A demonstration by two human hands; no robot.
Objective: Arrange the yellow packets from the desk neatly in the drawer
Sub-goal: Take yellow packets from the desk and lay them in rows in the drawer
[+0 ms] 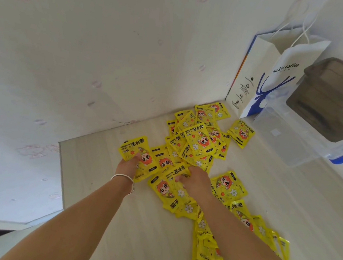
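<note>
Yellow hand-warmer packets lie scattered in a loose, overlapping heap across the pale wooden desk, from frame centre trailing to lower right. No drawer in view.

Head view: left hand, silver bangle at the wrist, reaches forward, fingers on the leftmost packet; whether it pinches or only presses, cannot tell. Right hand lies palm-down on the centre packets, fingers curled into them, seemingly gathering.

Judgement: best to sweep packets into one squared stack, same face up, before lifting.

Upper right: Luckin Coffee paper bag, clear plastic container.
</note>
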